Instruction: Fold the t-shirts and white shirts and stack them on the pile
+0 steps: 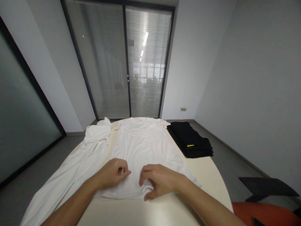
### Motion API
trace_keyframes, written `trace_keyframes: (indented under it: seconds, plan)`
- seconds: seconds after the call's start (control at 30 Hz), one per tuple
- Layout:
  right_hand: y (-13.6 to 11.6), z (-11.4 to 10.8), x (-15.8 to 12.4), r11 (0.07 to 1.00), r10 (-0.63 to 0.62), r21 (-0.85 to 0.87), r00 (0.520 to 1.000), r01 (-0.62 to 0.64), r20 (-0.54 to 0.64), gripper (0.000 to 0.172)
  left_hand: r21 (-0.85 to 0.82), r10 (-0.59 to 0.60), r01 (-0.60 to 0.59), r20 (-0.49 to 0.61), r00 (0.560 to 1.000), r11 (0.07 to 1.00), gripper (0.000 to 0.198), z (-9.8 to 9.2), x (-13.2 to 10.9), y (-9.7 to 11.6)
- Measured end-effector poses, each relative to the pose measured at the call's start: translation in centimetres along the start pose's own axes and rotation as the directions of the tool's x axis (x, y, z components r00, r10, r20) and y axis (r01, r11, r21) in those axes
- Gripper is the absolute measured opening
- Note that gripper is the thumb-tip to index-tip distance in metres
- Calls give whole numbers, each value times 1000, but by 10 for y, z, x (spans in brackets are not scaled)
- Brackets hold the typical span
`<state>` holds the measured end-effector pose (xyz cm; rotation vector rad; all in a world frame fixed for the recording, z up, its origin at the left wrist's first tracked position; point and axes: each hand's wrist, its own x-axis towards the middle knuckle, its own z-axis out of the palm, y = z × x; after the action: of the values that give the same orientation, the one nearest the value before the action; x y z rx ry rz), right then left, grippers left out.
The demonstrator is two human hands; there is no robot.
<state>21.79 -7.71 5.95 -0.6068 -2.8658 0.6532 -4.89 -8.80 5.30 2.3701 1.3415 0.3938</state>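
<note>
A white T-shirt (143,144) lies spread on the round table, its sleeves at the far end and its hem toward me. My left hand (114,172) is over the lower left part of the shirt. Its fingers are curled in toward the thumb, and I see no cloth between them. At the lower right, my right hand (157,179) rests by the hem with thumb and fingers apart in a C shape. Small folds of cloth show near its thumb. Whether its fingertips press on the fabric is hard to tell.
More white clothing (94,150) lies heaped along the left side of the pale table (127,213) and hangs over its edge. A folded black stack of cloth (188,138) with a yellow mark sits at the right edge. An orange and black chair (263,213) stands at the lower right.
</note>
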Motion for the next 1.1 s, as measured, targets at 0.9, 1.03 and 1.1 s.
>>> trace_keyframes:
  seconds: [0.9,1.03,1.1]
  plan:
    - [6,4,-3,943,45,326,996,-67,77,32,368,-149,192,-141,979,910,70,27,4,-30]
    - [7,6,0,989,-65,128,994,76,-87,65,298,-111,100,20,994,949,78,27,-1,-30]
    - [9,10,-1,994,-46,100,997,51,-55,89,285,-117,96,54,992,954,86,26,-4,-30]
